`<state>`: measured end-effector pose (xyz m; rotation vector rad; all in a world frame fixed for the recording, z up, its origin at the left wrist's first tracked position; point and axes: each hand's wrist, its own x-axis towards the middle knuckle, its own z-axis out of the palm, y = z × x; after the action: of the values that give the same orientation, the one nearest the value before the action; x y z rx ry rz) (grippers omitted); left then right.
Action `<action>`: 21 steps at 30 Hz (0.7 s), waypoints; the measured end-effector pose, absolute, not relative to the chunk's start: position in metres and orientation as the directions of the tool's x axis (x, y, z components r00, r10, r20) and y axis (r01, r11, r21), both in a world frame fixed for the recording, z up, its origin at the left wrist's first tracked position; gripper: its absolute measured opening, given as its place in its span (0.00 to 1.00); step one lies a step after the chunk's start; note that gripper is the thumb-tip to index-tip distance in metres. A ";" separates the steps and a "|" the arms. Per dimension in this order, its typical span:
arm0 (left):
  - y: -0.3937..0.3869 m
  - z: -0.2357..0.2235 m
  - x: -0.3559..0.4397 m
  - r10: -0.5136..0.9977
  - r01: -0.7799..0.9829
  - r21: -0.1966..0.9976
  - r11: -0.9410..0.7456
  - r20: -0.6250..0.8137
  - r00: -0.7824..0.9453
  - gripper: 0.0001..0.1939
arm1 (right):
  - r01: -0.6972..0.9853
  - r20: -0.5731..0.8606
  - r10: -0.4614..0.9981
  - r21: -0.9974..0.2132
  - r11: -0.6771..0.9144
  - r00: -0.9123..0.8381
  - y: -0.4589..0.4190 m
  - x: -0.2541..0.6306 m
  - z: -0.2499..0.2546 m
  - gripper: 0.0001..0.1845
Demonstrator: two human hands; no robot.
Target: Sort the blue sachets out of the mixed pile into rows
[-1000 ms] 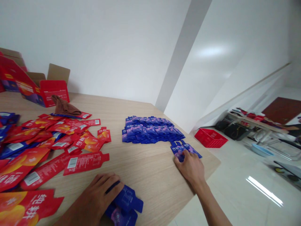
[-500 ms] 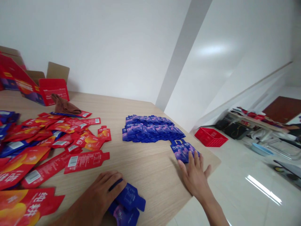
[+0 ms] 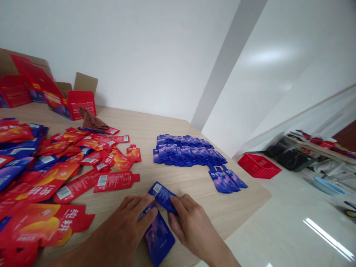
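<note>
- Lying on the near part of the table [image 3: 179,181], a printed blue pouch [image 3: 161,237] is gripped at its upper end by the left hand [image 3: 132,220], whose fingers are bent and kept close together, with the thumb laid over the pouch.
- A barcoded blue pouch [image 3: 162,194], just beside it, is pinched between the thumb and forefinger of the right hand [image 3: 191,224], away from its barcode.
- Farther back, blue pouches are banked in overlapping rows [image 3: 185,151]; near them, three pouches [image 3: 226,180] are laid side by side.
- At the left, red pouches [image 3: 116,181] are heaped among blue ones.
- Behind them, a brown cloth [image 3: 93,120] is seen beside an open box [image 3: 82,105].
</note>
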<state>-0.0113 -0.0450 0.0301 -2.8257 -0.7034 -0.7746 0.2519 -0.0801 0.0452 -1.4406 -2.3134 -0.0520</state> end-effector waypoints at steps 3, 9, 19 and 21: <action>-0.059 0.031 -0.008 0.415 0.450 0.006 -0.893 0.396 0.819 0.29 | 0.895 0.433 0.817 -0.050 0.444 -0.381 -0.075 0.259 0.034 0.25; -0.080 0.045 0.002 0.632 0.612 0.155 -0.775 0.173 0.756 0.33 | 0.822 0.308 0.948 -0.518 0.236 -0.078 -0.065 0.298 0.052 0.28; -0.075 0.023 0.005 0.614 0.599 0.155 -0.786 0.312 0.725 0.36 | 0.850 0.160 0.926 -0.367 0.378 -0.342 -0.022 0.334 0.084 0.21; -0.078 0.002 0.010 0.617 0.649 0.086 -0.756 0.426 0.661 0.31 | 0.886 0.227 0.932 -0.310 0.345 -0.283 -0.037 0.326 0.073 0.22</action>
<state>0.0097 -0.0784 0.0024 -2.7960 -1.0675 -0.6757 0.3260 -0.0366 0.0731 -1.6029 -2.2489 0.1729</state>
